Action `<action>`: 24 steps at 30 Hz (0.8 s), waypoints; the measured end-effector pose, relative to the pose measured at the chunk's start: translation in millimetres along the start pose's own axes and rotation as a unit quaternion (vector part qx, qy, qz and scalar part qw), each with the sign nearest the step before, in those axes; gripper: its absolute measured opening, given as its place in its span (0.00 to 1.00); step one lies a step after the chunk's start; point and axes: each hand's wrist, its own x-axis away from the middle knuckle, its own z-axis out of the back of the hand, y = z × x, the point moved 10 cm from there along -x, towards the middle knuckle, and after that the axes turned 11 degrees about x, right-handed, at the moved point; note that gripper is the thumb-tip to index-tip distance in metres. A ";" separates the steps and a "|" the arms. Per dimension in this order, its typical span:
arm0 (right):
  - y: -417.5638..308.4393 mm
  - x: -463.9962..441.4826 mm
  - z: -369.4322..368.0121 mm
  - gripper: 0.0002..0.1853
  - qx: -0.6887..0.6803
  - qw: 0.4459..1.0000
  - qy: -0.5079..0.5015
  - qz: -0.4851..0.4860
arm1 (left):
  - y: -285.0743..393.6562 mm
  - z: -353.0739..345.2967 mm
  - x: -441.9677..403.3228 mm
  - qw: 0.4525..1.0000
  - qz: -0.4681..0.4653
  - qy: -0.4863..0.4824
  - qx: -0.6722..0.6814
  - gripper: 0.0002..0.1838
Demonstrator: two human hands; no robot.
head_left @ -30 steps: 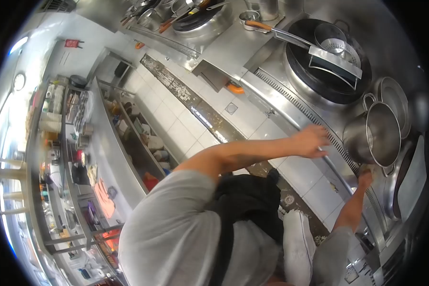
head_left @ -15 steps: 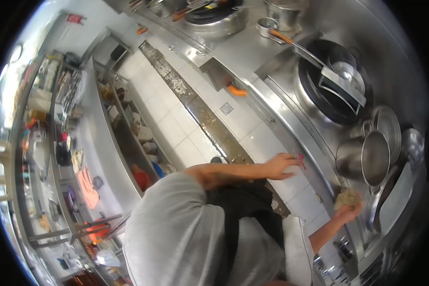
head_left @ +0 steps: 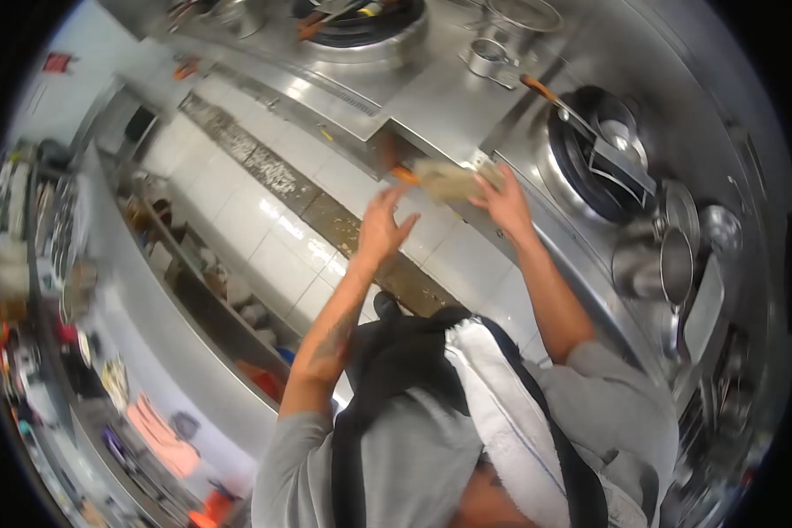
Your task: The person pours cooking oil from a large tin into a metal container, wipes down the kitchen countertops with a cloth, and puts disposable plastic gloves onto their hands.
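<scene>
A: Nearest the camera?
B: White towel (head_left: 506, 414) down the front of the torso, against a black apron (head_left: 396, 352) and grey shirt (head_left: 414, 458). Both forearms reach out past it.

A: Left hand (head_left: 383, 227)?
B: Holding nothing. Fingers apart and slightly bent, thumb out to the side. It's near the cloth, with a visible gap.

A: Right hand (head_left: 504, 207)?
B: Pinching one end of the beige cloth (head_left: 449, 182) between thumb and fingers. Exact finger placement can't be told, cloth is blurred.

A: Where's the cloth?
B: In the air ahead of the torso, above the gap between floor and cooking counter. Loose end points left, past the left fingertips.

A: Below and around?
B: Tiled floor (head_left: 277, 251) with a dark drain channel (head_left: 334, 224) running through it. Deep steel pot (head_left: 638, 268) on the right, well apart from the hands.

A: Further out?
B: Black wok (head_left: 568, 176), long orange-ended handle (head_left: 541, 88) reaching over its edge. Small steel pot (head_left: 487, 58) past that. Second wok (head_left: 361, 33) at the far top, utensils lying in it.
</scene>
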 end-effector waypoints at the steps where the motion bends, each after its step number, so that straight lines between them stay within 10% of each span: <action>1: -31.0 -3.2 -24.7 0.32 -0.051 0.998 -0.015 0.012 | 3.9 12.2 -19.5 0.999 -0.019 0.018 -0.041 0.33; 11: -5.2 -89.0 -64.6 0.33 -0.134 0.986 -0.003 -0.094 | -36.1 35.7 -180.8 0.996 -0.017 0.037 -0.084 0.19; 13: 51.2 -88.2 -55.5 0.34 -0.206 0.938 0.050 -0.275 | -28.2 -8.8 -190.7 0.999 -0.008 -0.035 0.002 0.19; 17: 71.9 -107.8 -56.3 0.36 -0.436 0.842 -0.004 -0.317 | -46.5 -108.1 -182.2 0.952 0.090 -0.166 0.241 0.19; 20: 56.8 -181.3 -3.2 0.44 -0.158 0.986 0.050 -0.021 | -76.9 -115.2 -181.0 0.914 0.117 -0.173 0.349 0.23; 21: 66.5 -199.4 -1.2 0.44 -0.161 0.985 0.050 -0.025 | -90.6 -103.8 -177.2 0.926 0.126 -0.157 0.318 0.25; 23: 58.1 -225.1 6.3 0.46 0.386 0.915 0.098 0.062 | -126.4 -68.6 -153.8 0.913 0.231 -0.114 0.317 0.26; 24: 50.8 -223.5 4.8 0.46 0.465 0.882 0.052 -0.054 | -152.4 -48.9 -142.7 0.930 0.226 -0.116 0.265 0.27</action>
